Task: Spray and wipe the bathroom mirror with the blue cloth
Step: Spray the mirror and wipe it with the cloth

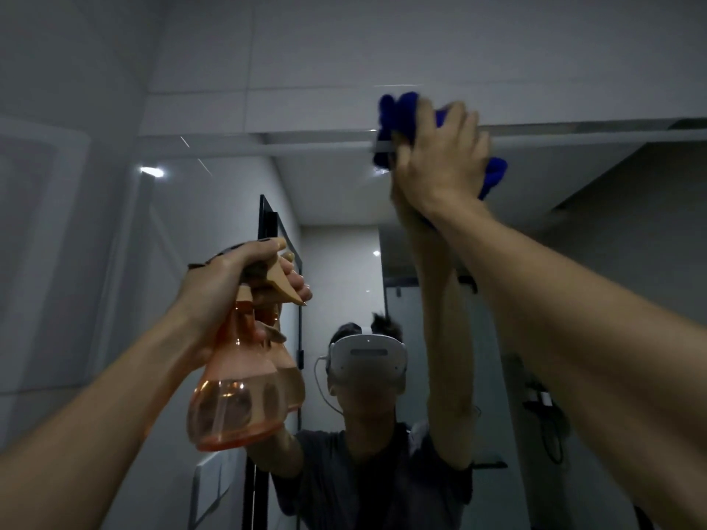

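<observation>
**Cloth at the mirror's top edge, spray bottle held up at the left**

The bathroom mirror (237,208) fills most of the wall ahead, its upper edge running across just under pale grey tiles (267,51). In the glass a person shows in reflection, dark T-shirt (367,476), a white headset (368,359) strapped over the eyes, both arms raised. A dark door frame (267,223) and a small ceiling light (152,171) are reflected behind them.

Both bare forearms reach up from the lower corners of the view. The right hand (440,158) is pressed flat against the top edge of the mirror, fingers spread fairly wide over the bunched blue cloth (398,109), which sticks out above the fingertips and again at the right of the palm. The cloth sits right on the line where glass meets tile, touching both.

The left hand (225,277) is lower and well apart from the right, closed around the neck of an orange translucent spray bottle (233,384). The fingers wrap the head, one curled over the top; whether a finger rests on the trigger I cannot tell. The nozzle (290,292) points toward the glass, close to it, and the bottle's reflection sits just behind. Liquid fills only the bottom part of the bottle.
</observation>
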### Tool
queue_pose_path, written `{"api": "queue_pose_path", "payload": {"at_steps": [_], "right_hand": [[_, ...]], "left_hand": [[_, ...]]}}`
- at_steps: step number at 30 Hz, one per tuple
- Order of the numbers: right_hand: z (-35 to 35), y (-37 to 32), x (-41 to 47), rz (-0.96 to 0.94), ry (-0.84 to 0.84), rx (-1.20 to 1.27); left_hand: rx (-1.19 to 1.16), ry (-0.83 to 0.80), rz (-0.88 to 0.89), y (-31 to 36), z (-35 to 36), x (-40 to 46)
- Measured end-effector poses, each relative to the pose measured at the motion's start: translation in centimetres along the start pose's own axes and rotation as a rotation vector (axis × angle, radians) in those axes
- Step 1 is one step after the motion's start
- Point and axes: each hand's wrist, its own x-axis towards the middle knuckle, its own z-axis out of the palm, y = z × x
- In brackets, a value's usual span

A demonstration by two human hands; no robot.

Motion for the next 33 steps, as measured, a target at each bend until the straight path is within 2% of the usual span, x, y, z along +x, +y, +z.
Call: {"api": "queue_pose_path", "payload": {"at_steps": [5, 9, 13, 15, 20, 22, 26, 29, 31, 33], "right_hand": [[-1.3, -3.6, -8.0, -0.352, -0.07, 0.126], [-3.6, -1.0, -15.4, -0.536, -0.152, 0.171], [-4.6, 2.9, -16.3, -0.669, -0.186, 0.145], [-4.5, 4.1, -14.5, -0.63, -0.172, 0.112], [-3.5, 6.5, -6.9, -0.134, -0.064, 0.0], [-2.9, 6.9, -3.9, -0.012, -0.044, -0.009], [-2.1, 5.7, -1.1, 0.06, -0.029, -0.053], [-1.7, 2.6, -2.4, 0.137, -0.013, -0.029], [-1.8, -0.3, -5.2, 0.081, -0.032, -0.006], [-2.3, -2.6, -8.9, -0.086, -0.054, 0.028]], "left_hand": [[0.028, -0.019, -0.062, 0.2, -0.5, 0.5], [0.107, -0.041, -0.054, 0.1, -0.7, 0.1], [0.07, -0.008, -0.073, 0.0, -0.4, 0.8], [0.052, 0.001, -0.077, -0.1, -0.5, 1.0], [0.023, -0.027, -0.028, -0.4, -0.7, 0.6], [0.017, -0.023, -0.007, -0.4, -0.5, 0.5], [0.032, -0.038, 0.004, -0.4, -0.4, 0.5], [0.022, -0.022, 0.01, -0.3, -0.4, 0.7], [0.006, -0.015, 0.0, -0.2, -0.4, 0.6], [-0.002, -0.008, -0.031, 0.1, -0.3, 0.4]]}}
